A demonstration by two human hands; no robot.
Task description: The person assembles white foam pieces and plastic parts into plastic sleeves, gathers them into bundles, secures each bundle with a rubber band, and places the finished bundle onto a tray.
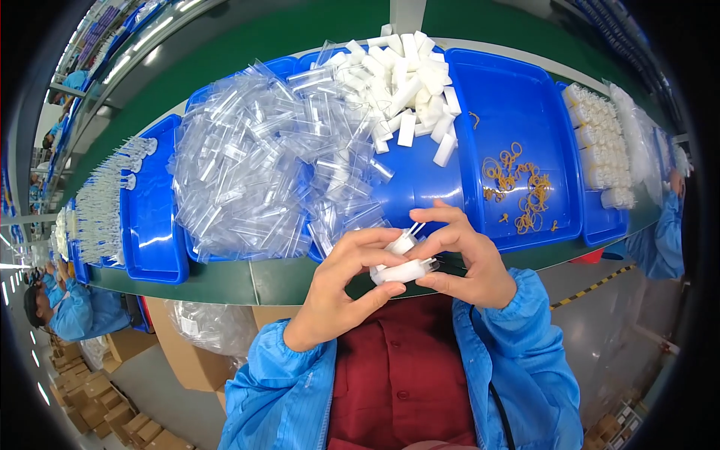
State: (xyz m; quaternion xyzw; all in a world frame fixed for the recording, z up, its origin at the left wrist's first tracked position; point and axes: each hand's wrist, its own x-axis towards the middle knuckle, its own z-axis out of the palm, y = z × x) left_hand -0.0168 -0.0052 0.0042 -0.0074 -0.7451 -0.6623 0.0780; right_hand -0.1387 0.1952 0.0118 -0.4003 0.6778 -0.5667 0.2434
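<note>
In front of my chest, both hands are closed around two small white pieces. The lower one, a white oblong piece [405, 271] with a clear or shiny end, lies between the fingertips of my left hand [343, 283] and my right hand [472, 259]. Just above it, a second white piece [403, 243] with thin pale prongs sits among the fingers; my fingers partly cover it. Right beyond the hands is a blue tray [420, 184] with a heap of white rectangular blocks [409, 79]. Clear plastic sleeves [247, 157] are piled high to the left, spilling between trays.
A blue tray [517, 97] on the right holds tan rubber bands [525, 184]. Farther right stand bundled white pieces [596, 142]. On the left are another blue tray [154, 225] and rows of white pronged parts [105, 202]. Co-workers [79, 304] sit along the green bench [281, 283].
</note>
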